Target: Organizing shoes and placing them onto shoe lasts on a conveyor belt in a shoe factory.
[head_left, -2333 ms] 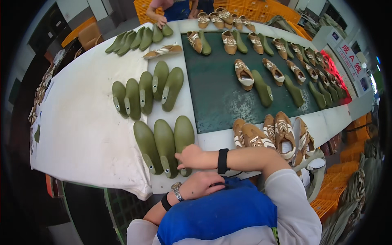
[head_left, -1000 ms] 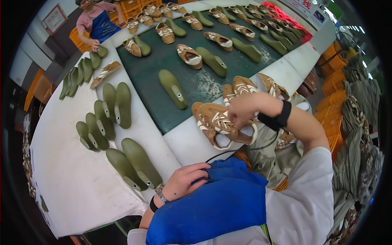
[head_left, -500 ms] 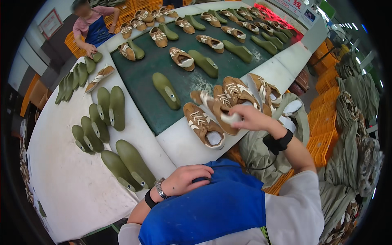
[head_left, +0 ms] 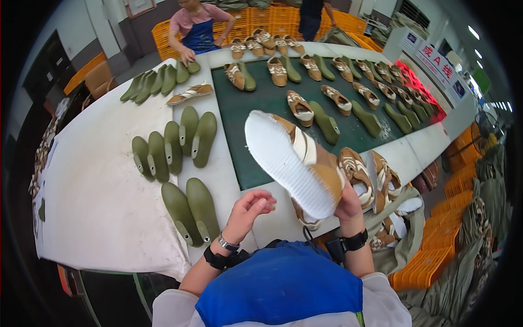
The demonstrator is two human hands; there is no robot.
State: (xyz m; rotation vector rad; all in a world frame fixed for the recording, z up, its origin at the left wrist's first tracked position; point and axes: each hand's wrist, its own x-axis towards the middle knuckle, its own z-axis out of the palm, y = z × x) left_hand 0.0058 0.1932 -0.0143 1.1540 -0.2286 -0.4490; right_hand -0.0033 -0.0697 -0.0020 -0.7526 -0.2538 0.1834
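My right hand grips a brown, white-striped shoe with a ribbed white sole near its heel; my left hand, empty, fingers loosely bent, is just left of it. The shoe hides some right fingers and most of another brown shoe. Around them spreads a white tabletop with a dark green panel; orange plastic crates stand beyond.

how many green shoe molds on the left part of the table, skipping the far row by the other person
7: a left mold and a right mold beside the left hand; behind them, three molds and, right of these, two more. None of these seems hidden.
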